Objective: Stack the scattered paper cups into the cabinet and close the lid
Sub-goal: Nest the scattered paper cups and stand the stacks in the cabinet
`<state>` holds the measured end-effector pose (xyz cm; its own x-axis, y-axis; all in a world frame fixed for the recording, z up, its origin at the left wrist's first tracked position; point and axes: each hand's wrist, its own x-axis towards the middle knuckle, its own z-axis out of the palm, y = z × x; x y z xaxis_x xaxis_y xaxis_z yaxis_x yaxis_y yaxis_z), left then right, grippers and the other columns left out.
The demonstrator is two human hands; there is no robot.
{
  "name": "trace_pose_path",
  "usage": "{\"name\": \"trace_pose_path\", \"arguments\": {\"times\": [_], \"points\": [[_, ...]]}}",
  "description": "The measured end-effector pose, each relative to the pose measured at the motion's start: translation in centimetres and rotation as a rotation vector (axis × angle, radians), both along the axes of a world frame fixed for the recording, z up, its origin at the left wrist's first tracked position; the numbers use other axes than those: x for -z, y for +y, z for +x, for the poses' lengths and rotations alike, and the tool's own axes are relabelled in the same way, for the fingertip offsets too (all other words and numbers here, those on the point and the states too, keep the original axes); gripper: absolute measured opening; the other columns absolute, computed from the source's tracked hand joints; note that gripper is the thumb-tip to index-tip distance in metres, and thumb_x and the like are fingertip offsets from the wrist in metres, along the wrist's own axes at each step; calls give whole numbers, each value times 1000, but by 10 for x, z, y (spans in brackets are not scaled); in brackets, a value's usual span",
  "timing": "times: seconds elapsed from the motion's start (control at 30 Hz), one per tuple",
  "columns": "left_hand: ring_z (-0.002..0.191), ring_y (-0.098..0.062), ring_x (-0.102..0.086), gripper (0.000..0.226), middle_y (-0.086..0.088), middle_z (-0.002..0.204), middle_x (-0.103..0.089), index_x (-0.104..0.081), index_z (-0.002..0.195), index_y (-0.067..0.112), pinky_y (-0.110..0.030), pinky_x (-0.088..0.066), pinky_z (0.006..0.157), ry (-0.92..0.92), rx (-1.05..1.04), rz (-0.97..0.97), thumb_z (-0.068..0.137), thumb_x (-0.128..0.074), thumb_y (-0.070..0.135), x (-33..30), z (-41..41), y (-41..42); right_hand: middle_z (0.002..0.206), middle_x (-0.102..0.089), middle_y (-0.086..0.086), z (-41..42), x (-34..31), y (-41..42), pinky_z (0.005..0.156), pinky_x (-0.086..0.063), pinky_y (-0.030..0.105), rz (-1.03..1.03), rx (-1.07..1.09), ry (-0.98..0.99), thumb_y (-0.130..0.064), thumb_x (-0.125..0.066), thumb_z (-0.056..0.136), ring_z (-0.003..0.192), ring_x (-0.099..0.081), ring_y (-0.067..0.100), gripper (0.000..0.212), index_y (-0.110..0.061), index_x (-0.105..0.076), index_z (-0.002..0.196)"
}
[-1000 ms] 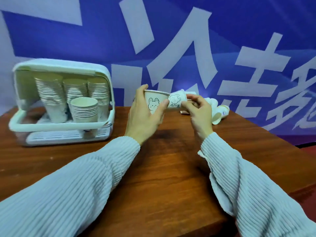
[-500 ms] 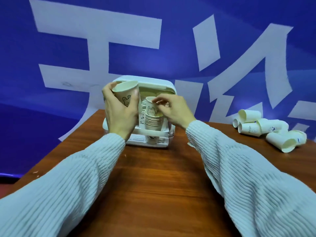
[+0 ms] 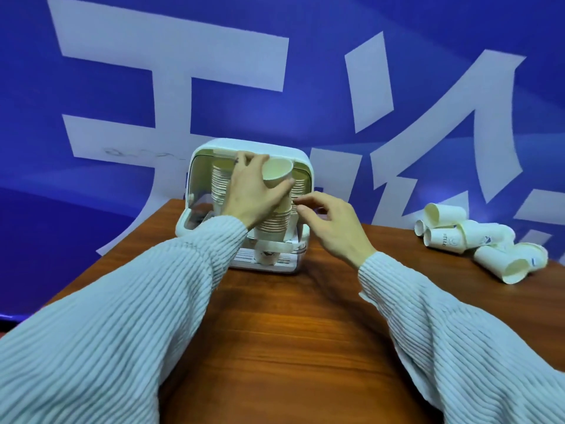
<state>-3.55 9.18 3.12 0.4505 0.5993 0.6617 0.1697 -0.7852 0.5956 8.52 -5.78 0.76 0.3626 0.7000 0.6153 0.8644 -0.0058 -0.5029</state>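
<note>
Your left hand (image 3: pixel 250 191) now grips its paper cup (image 3: pixel 276 172) over the cabinet's (image 3: pixel 201 166) front stack (image 3: pixel 273 221) at frame centre; your right hand (image 3: pixel 333 228) has let go, fingers loose.

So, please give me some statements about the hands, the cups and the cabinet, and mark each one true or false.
1. The left hand holds a paper cup in front of the cabinet. True.
2. The cabinet's lid is closed. False: it is raised, and the cup stacks inside show.
3. The right hand grips a cup. False: it holds nothing, its fingers loosely curled beside the front stack.
4. Loose cups lie on their sides at the table's right. True.
5. The table is glass. False: it is brown wood.
</note>
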Motion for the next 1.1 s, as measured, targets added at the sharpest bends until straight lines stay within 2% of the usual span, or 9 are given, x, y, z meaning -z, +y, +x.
{"name": "trace_pose_path", "arguments": {"times": [0.07,0.17,0.27,0.37,0.53,0.73,0.9,1.0,1.1], "points": [[126,-26,-53,71,-7,137,-49,-60,136,12,-38,-40,107,212,1,93,86,-69,61,10,7,1,104,-73,-22,4,5,-9,89,-53,25,-12,0,16,-36,-61,100,102,-65,0,19,-32,-75,113],[126,-30,-52,91,-5,145,-55,-77,115,19,-49,-41,105,507,-109,236,87,-24,88,35,8,-3,102,-72,-25,12,13,-21,88,-56,28,-24,25,33,-37,-61,100,100,-65,-1,18,-33,-74,111],[138,-28,-42,103,1,149,-53,-70,124,29,-55,-26,114,502,-110,194,81,-1,93,43,7,-4,101,-72,-25,21,23,-34,89,-55,27,-22,48,76,-35,-61,100,99,-65,0,17,-33,-74,111],[149,-24,-28,82,2,147,-54,-60,134,31,-53,-13,123,388,-149,275,90,-16,84,44,8,-8,105,-71,-24,32,34,-49,90,-54,24,-34,75,131,-36,-61,102,102,-64,-1,16,-33,-73,112],[144,-24,-36,54,-2,136,-59,-63,128,22,-48,-27,117,138,-41,400,96,-43,60,51,31,-54,105,-70,-24,58,48,-76,83,-47,13,-13,148,217,-37,-61,101,102,-62,-6,15,-36,-73,111],[143,-21,-37,52,1,139,-56,-61,131,23,-50,-32,116,152,248,388,98,-42,58,82,96,-134,104,-72,-24,105,60,-132,88,-52,22,19,303,260,-36,-63,98,99,-65,-1,14,-37,-73,108],[143,-15,-35,53,4,143,-53,-59,134,25,-40,-30,118,205,423,394,100,-41,60,102,151,-194,98,-74,-13,158,65,-200,84,-57,30,111,545,375,-35,-62,97,91,-69,13,14,-38,-72,106],[141,-14,-36,55,5,144,-51,-58,135,26,-40,-34,116,238,508,362,99,-38,62,111,182,-222,110,-71,-11,192,66,-235,85,-49,27,124,715,353,-31,-60,98,97,-64,6,18,-33,-71,112],[137,-13,-38,54,6,145,-49,-57,135,28,-39,-36,113,279,552,350,99,-38,63,117,211,-238,126,-61,-3,215,72,-251,93,-45,29,68,867,317,-27,-60,97,111,-60,16,21,-28,-72,114]]}}
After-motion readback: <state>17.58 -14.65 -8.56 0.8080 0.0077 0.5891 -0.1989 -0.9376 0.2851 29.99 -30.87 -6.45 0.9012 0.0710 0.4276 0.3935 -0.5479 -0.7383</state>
